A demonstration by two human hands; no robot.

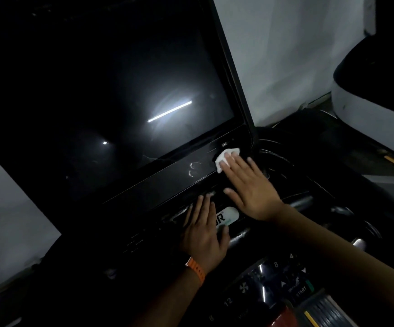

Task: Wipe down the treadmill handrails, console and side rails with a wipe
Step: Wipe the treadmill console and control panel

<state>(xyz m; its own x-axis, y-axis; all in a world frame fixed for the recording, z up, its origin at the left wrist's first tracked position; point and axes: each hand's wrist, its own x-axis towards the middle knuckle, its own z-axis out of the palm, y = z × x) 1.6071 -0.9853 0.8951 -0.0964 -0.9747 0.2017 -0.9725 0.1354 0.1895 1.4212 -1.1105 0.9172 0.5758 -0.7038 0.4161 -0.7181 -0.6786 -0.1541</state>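
Observation:
A black treadmill console (111,109) with a large dark screen fills the view. Under its lower right corner, my right hand (250,185) lies flat with straight fingers and presses a white wipe (225,156) against the glossy bezel strip below the screen. My left hand (204,230), with an orange strap at the wrist, rests with fingers spread on the ledge under the screen, partly over a white logo badge (228,215). Wet smears show on the bezel to the left of the wipe.
A button panel (273,279) with numbers and a START key sits at the bottom right. A neighbouring machine (370,95) in white and black stands at the right. Pale wall lies behind the console on both sides.

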